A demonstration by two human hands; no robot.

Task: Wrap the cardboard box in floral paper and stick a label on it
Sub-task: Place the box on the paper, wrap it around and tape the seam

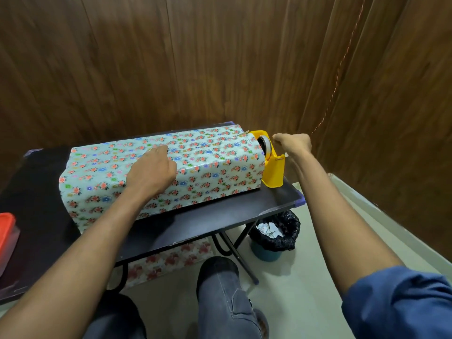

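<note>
Box (208,165) in floral paper under left hand (151,171), fingers curled pressing; right hand (292,143) fingers at tape dispenser (272,165), grip unclear

A small indoor room corner, likely a home or a modest packing spot — dark wood-panelled walls (171,57), a pale tiled floor (305,277), a black folding table (220,216) and a lined bin (274,238) beside it.

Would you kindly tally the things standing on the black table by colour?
Floral: 1, the wrapped box
Yellow: 1, the tape dispenser
Red-lidded: 1, the container at the left edge
Total: 3
</note>
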